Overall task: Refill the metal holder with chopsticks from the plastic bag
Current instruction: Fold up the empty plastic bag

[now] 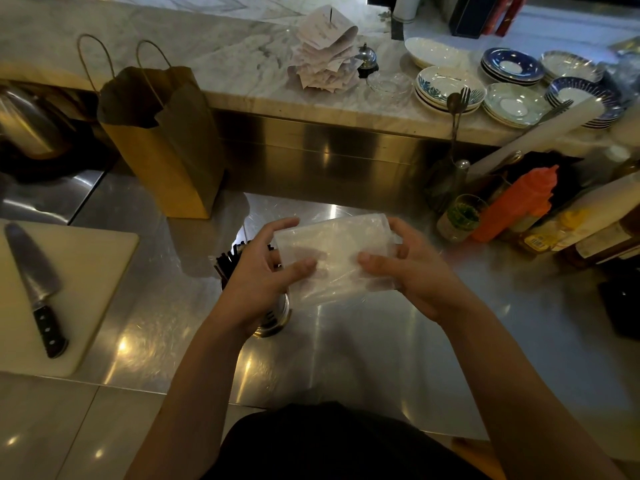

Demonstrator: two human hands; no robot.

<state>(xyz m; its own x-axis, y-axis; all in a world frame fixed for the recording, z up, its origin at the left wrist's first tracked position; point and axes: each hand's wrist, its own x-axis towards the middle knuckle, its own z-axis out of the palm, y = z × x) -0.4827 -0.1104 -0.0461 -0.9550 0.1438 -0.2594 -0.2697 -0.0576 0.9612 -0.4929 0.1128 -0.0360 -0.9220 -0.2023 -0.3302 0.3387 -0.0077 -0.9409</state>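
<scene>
Left hand (258, 271): I see it clamped on the left edge of the plastic bag (334, 254), thumb on the near face, fingers curled over the far edge
Right hand (408, 268): clamped on the bag's right edge in the same way, thumb pressing the near face
Plastic bag: clear, flattened into a rough rectangle, held between both hands above the table (363, 358); I cannot tell whether anything is inside
Metal holder (275, 315): upright on the table, mostly hidden beneath my left hand and wrist
Chopsticks (230, 259): dark ends stick up out of the holder, just left of the left hand
Cutting board (90, 271): at the table's left edge, with a knife (36, 289) lying on it
Paper bag (162, 140): brown, standing open behind the holder
Orange bottle (516, 202): far right, among other bottles
Plates (512, 65): stacked on the marble ledge behind
</scene>
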